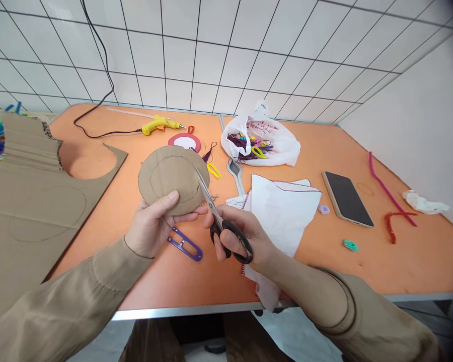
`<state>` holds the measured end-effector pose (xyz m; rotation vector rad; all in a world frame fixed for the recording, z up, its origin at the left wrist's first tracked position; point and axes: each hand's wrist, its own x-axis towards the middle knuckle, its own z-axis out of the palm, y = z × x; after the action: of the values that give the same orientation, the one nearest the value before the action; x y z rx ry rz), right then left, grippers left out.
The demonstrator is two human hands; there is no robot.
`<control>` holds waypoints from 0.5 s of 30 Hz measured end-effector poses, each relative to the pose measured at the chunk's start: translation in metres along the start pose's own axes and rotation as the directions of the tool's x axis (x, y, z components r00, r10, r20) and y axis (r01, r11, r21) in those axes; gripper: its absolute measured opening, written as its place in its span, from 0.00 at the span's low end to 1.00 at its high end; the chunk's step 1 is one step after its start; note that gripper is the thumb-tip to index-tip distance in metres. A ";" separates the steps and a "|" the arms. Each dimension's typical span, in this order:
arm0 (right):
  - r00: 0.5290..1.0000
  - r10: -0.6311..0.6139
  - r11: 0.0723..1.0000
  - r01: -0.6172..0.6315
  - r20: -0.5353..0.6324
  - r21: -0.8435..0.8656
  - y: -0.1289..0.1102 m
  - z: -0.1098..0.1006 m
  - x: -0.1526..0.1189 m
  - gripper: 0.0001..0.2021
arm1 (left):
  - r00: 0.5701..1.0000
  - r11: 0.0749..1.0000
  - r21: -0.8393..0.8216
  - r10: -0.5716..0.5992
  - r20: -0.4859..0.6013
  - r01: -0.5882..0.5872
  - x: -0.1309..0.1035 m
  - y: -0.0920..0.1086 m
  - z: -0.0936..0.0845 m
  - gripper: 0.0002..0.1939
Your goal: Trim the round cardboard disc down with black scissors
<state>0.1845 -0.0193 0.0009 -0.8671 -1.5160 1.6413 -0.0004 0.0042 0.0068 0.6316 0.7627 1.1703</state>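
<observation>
Clock centred on the disc, 12 pointing away from the wearer.

Nearest: right hand (241, 231) at 4 o'clock, thumb and fingers curled through the black loops of the scissors (216, 213). Left hand (151, 221) at 7 o'clock, pinching the cardboard disc (166, 173): thumb pressed on its upper face near 6, other fingers beneath, tips showing past the rim at 5, just beside the blades. Purple clip (181, 244) lies on the orange table (219, 286) below, between 5 and 6.

Disc: held up over the table, reaching beyond the thumb toward 12. Pencilled ring inside its rim. Scissor tips over its face between 2 and 3; whether a second blade is underneath, cannot tell.

Handling (judged): light, fairly stiff, dry and not slippery; likely to crease if squeezed or twisted, more so along a cut. Best hold: flat pinch at the 6-to-8 rim, fingertips drawn clear of the blades.

Mid-distance: white cloth (283, 211) between 3 and 4; phone (347, 198) at 3, well apart; larger cardboard sheet (41, 216) between 8 and 9.

Far: pink-rimmed disc (184, 144) near 1; plastic bag (287, 143) near 2; yellow glue gun (156, 124) near 11. Tiled wall (211, 60) behind.
</observation>
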 end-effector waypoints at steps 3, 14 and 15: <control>1.000 0.017 0.999 -0.018 -0.021 -0.029 -0.003 0.002 0.001 0.24 | 1.000 1.000 0.010 0.019 -0.002 -0.019 0.001 0.000 -0.001 0.07; 0.999 0.042 0.999 -0.043 -0.027 -0.013 -0.003 0.002 -0.001 0.24 | 0.998 0.996 0.077 0.053 0.022 -0.055 0.000 0.000 -0.003 0.11; 0.998 0.048 0.999 -0.048 -0.031 -0.012 -0.003 0.002 -0.001 0.24 | 0.998 0.996 0.073 0.052 0.022 -0.053 0.000 0.000 -0.003 0.12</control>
<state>0.1834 -0.0213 0.0044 -0.9379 -1.4971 1.6472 -0.0031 0.0044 0.0054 0.7275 0.7791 1.1864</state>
